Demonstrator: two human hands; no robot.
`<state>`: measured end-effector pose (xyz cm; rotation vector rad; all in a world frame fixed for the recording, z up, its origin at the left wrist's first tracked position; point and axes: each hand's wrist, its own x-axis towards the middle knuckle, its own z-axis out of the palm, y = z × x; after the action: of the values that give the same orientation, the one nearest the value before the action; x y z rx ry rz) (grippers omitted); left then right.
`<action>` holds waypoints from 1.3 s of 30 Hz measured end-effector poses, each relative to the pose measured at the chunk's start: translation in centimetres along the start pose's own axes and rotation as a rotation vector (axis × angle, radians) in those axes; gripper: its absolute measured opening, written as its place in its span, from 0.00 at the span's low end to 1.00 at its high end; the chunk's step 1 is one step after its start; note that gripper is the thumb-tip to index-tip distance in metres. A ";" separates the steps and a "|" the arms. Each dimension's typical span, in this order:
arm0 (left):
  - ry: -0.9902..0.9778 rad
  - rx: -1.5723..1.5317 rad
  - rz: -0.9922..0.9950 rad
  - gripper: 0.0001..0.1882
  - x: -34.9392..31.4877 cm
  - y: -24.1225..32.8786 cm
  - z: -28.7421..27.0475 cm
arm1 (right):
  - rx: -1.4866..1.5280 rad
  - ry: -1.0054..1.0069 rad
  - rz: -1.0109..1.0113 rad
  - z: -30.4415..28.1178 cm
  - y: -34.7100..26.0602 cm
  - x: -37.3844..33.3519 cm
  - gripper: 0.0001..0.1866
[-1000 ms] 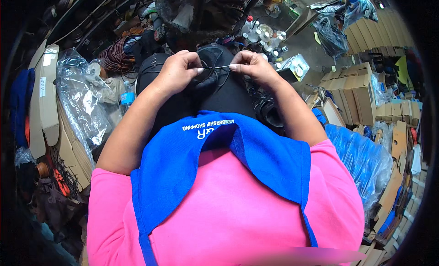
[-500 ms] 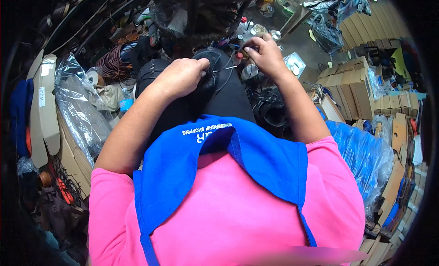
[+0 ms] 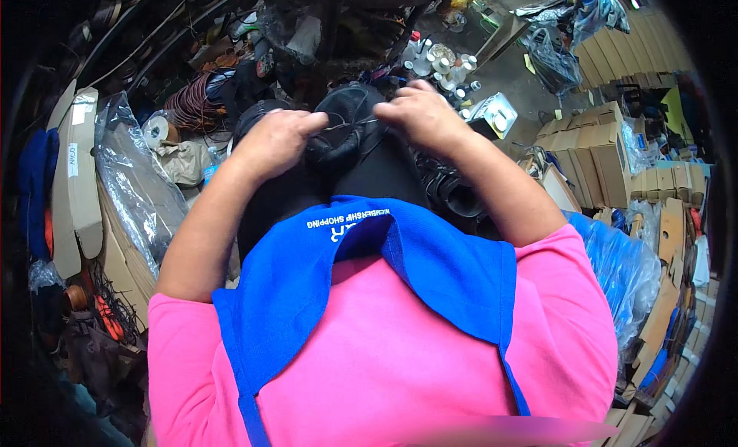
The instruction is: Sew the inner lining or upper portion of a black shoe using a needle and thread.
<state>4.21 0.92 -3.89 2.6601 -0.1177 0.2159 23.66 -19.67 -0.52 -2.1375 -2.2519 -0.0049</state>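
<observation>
On my lap rests a black item [image 3: 338, 143], rounded and shoe-like; its dark colour against my black trousers makes its exact kind hard to tell. My left hand [image 3: 275, 146] is at its left side, thumb and fingers pinched together. At its right side my right hand [image 3: 423, 116] is also closed, with the fingers curled in. A thin thread [image 3: 356, 124] stretches between the two hands across the top of the black item, and each hand grips an end of it. Whatever else the fingers hold is hidden.
Small bottles and jars [image 3: 442, 61] stand on the floor ahead, with a white container [image 3: 496, 115] beside them. Cardboard boxes [image 3: 588, 151] and blue plastic-wrapped material [image 3: 615, 255] lie to the right. A coil of brown cord [image 3: 192, 105] and plastic-wrapped sheets [image 3: 127, 170] are at left.
My right hand has come down and closer to the black item. My left hand has shifted left, off the item's top. A thin light-coloured tool seen between the hands earlier is no longer distinguishable.
</observation>
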 end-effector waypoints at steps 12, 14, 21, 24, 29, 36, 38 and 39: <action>0.288 -1.279 0.062 0.11 2.3 6.4 -6.7 | 2.173 0.585 0.272 -2.2 -2.1 3.4 0.12; -0.109 -1.481 -0.063 0.13 1.8 7.3 -5.6 | 2.234 0.318 -0.010 -2.1 -2.7 3.1 0.11; 0.248 0.103 -0.313 0.09 -11.1 -7.0 -10.3 | 0.653 -0.013 0.589 2.4 4.1 -10.3 0.12; 0.382 0.411 -0.790 0.11 -20.0 -12.1 -19.6 | 0.447 0.060 1.074 2.8 8.7 -20.3 0.14; 0.296 0.759 -1.076 0.16 -22.5 -13.0 -21.1 | 0.156 -0.230 1.272 4.7 10.1 -27.6 0.14; 0.245 -0.106 -0.093 0.24 -1.2 -0.5 -2.8 | 0.752 0.038 0.654 1.5 3.3 -9.2 0.15; 0.186 -0.267 -0.005 0.22 3.2 3.0 -1.5 | 0.915 0.077 0.673 -1.0 1.4 -5.7 0.14; 0.172 -0.259 -0.070 0.22 4.3 3.6 -1.9 | 0.838 0.122 0.547 -2.0 1.3 -4.0 0.12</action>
<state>7.77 -1.61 0.14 2.3725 0.0035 0.3784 25.16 -23.62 1.31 -2.0485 -1.1851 0.6642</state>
